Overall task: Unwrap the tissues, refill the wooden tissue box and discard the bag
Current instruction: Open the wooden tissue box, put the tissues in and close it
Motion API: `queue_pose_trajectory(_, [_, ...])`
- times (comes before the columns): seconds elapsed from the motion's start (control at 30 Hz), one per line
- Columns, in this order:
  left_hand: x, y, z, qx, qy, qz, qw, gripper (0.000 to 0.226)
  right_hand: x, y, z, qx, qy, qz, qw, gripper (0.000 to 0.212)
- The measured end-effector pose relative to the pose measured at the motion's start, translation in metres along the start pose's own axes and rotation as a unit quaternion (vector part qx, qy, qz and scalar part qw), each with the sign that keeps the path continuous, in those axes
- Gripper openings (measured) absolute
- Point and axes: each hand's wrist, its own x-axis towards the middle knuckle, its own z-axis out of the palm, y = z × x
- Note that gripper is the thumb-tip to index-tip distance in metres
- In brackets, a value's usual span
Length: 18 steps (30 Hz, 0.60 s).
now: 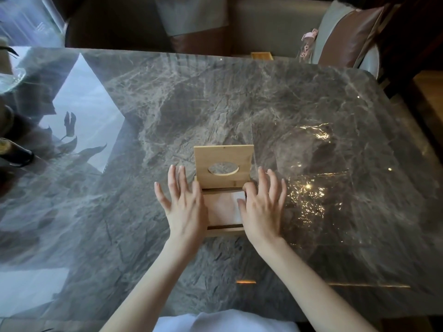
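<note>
The wooden tissue box (224,232) sits near the front middle of the marble table (215,104). Its lid (223,164), with an oval hole, stands upright at the box's far side. White tissues (225,207) fill the box. My left hand (183,207) rests with spread fingers on the box's left edge. My right hand (262,209) rests with spread fingers on the right edge, thumb touching the tissues. A clear, crinkled plastic bag (309,168) lies flat on the table to the right of the box, catching glints of light.
A glass vase (9,77) with dark leaves and a dark round object (14,152) stand at the table's left edge. Behind the table is a sofa with cushions (347,34). A small wooden tray (261,55) shows beyond the far edge.
</note>
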Motion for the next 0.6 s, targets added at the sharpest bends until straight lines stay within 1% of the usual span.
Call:
queue_pose_trajectory(0.07, [-0.003,-0.006,-0.001,-0.032,-0.023,0.023,0.999,0.036,-0.001,0.006,-0.002,0.047,-0.002,-0.024,0.999,0.017])
queue_pose_trajectory(0.1, [-0.004,-0.007,-0.003,-0.042,-0.036,0.036,0.998,0.030,-0.001,0.008,-0.004,0.057,-0.023,-0.036,0.998,0.015])
queue_pose_trajectory(0.13, [-0.005,-0.007,-0.006,-0.037,-0.058,0.049,0.996,0.025,-0.001,0.009,-0.007,0.054,-0.054,-0.048,0.996,0.017])
queue_pose_trajectory(0.17, [-0.005,-0.007,-0.010,-0.024,-0.080,0.059,0.995,0.023,-0.001,0.009,-0.009,0.040,-0.086,-0.065,0.993,0.024])
queue_pose_trajectory(0.23, [-0.005,-0.007,-0.010,-0.011,-0.117,0.063,0.991,0.027,-0.001,0.011,-0.013,0.005,-0.133,-0.099,0.986,0.037])
queue_pose_trajectory(0.3, [-0.004,-0.005,-0.012,0.020,-0.143,0.065,0.987,0.031,0.003,0.012,-0.017,-0.038,-0.153,-0.115,0.981,0.042])
queue_pose_trajectory(0.43, [0.000,-0.002,-0.015,0.055,-0.159,0.080,0.983,0.031,0.006,0.011,-0.020,-0.069,-0.181,-0.120,0.974,0.043])
queue_pose_trajectory(0.6, [0.003,-0.003,-0.015,0.051,-0.169,0.077,0.981,0.033,0.008,0.011,-0.020,-0.091,-0.194,-0.131,0.968,0.040])
